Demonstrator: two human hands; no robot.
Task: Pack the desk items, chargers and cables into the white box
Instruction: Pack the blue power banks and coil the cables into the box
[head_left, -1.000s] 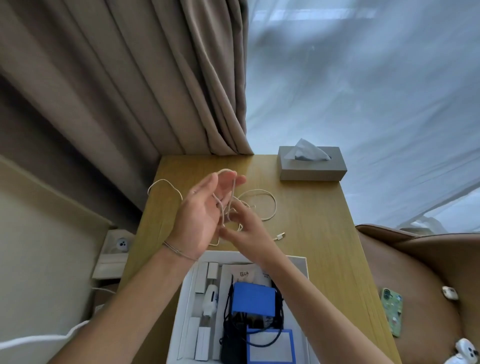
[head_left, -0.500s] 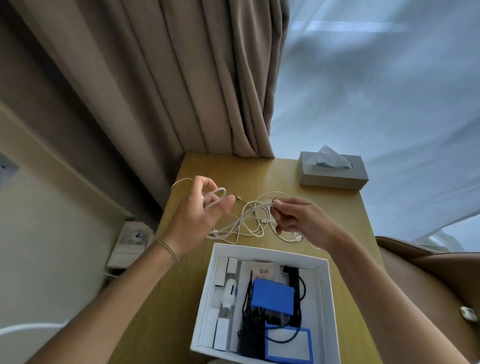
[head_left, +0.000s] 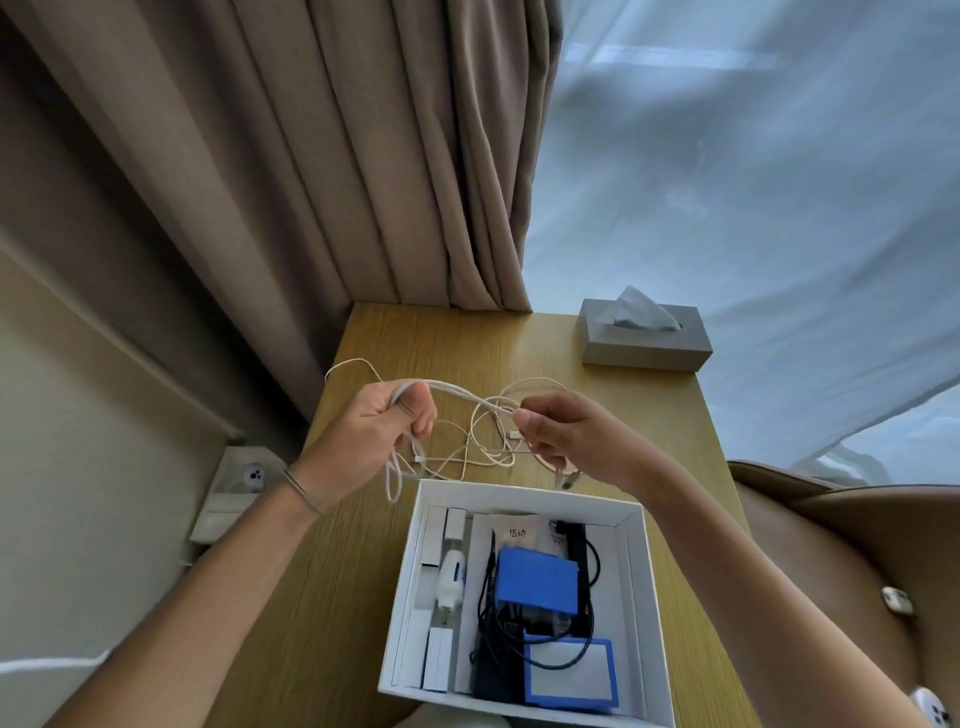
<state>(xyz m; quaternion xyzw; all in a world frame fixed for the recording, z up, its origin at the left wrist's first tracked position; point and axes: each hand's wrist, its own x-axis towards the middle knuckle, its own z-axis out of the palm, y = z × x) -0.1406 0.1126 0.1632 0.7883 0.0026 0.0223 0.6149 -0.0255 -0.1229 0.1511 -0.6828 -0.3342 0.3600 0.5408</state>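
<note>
Two hands hold a white cable (head_left: 467, 402) stretched left to right above the wooden desk (head_left: 649, 415), beyond the white box (head_left: 636, 597) (already partly packed): left hand (head_left: 371, 441) fisted around bundled strands, right hand (head_left: 569, 441) pinching the other end, loops sagging between.

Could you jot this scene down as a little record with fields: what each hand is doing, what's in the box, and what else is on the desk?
left hand: grips one end of the white cable
right hand: pinches the other part of the cable
cable: tangled loops above the wooden desk
white box: open, holding blue cases, a black cable, white chargers
also on desk: grey tissue box
</note>
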